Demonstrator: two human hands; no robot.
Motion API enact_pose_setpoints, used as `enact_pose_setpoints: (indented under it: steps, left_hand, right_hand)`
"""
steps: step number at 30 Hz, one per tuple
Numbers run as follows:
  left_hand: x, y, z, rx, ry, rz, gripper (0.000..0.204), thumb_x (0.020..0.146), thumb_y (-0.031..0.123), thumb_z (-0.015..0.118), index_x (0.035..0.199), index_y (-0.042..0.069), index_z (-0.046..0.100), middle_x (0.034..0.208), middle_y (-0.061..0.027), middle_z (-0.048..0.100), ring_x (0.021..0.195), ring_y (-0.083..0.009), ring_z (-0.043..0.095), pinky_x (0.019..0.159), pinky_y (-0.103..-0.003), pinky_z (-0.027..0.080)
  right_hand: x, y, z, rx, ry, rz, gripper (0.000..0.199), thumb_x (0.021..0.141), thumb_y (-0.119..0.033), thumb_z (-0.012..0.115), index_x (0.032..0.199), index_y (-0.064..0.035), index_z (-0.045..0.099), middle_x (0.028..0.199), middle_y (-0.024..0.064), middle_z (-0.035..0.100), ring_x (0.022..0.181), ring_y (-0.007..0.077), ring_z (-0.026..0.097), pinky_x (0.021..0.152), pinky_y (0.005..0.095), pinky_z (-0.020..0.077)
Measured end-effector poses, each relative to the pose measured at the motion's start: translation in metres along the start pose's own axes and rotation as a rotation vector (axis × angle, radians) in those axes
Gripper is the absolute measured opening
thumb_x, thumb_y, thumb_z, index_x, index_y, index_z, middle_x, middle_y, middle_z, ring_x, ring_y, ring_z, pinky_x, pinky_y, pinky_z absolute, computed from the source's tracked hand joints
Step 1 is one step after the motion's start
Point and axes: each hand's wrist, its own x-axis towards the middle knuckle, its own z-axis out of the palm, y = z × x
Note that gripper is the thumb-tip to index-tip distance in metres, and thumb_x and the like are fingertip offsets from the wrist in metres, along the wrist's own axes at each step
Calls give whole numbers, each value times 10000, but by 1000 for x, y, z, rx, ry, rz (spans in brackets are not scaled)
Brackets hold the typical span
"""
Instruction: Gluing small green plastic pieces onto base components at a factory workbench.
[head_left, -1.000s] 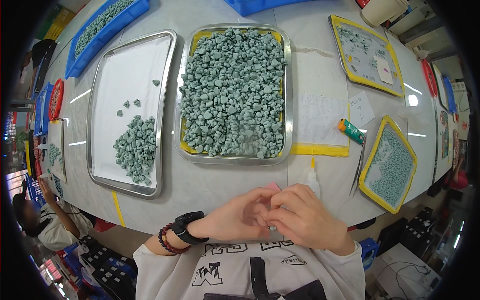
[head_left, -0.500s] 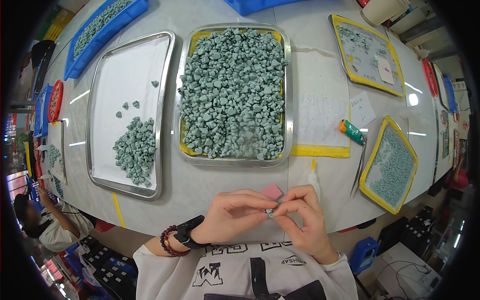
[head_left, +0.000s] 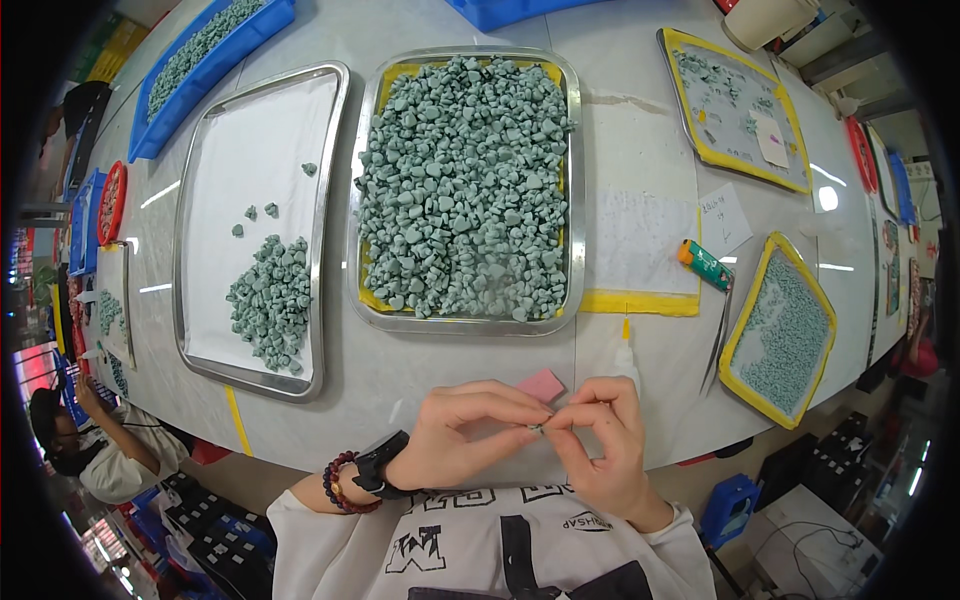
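Note:
My left hand and my right hand meet at the table's near edge, thumbs and forefingers pinched together. Between the fingertips shows a tiny grey-green piece, mostly covered by them. Just beyond my fingers lies a pink block, and a white bottle with a yellow-tipped nozzle stands behind my right hand. Farther off, a metal tray is heaped with small grey-green pieces. The metal tray at the left is lined in white and holds a smaller pile with several stray pieces.
At the right lie a yellow-edged tray of tiny pieces, tweezers and a green-and-orange tube. Another yellow-edged tray is at the far right. A blue bin stands far left; a person works beyond the left edge.
My fingers have shifted slightly around the small piece, so less of it shows now. Both hands stay in nearly the same place; the trays have not moved.

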Motion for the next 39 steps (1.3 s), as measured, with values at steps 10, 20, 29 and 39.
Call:
enact_pose_setpoints:
  steps: [10,20,29,39]
  left_hand:
    - [-1,2,1,-212,39,-95,208,753,-123,645,935,-25,676,985,-163,652,929,-216,637,806,-316,526]
    - [1,3,1,-175,14,-70,201,756,-116,647,936,-31,674,975,-160,653,919,-218,639,799,-314,527]
    - [-1,1,2,-309,39,-175,208,778,-110,635,971,-34,651,971,-146,649,897,-188,636,781,-290,528]
    - [-1,3,6,-463,65,-270,200,791,-97,640,984,-46,624,979,-146,654,841,-161,642,759,-270,535]
  right_hand:
    - [0,-1,-2,-115,47,-190,236,628,56,718,815,-59,631,887,68,481,766,191,494,642,274,411]
    - [-4,5,3,-286,163,-401,261,593,8,723,837,-58,655,886,37,517,768,202,506,640,324,412]
    - [1,12,-4,-532,152,-661,205,647,-44,678,851,-62,667,919,15,517,801,180,518,686,329,429]
    - [6,7,-10,-635,118,-724,273,586,-54,690,854,-97,667,894,-1,480,762,176,494,656,334,421]
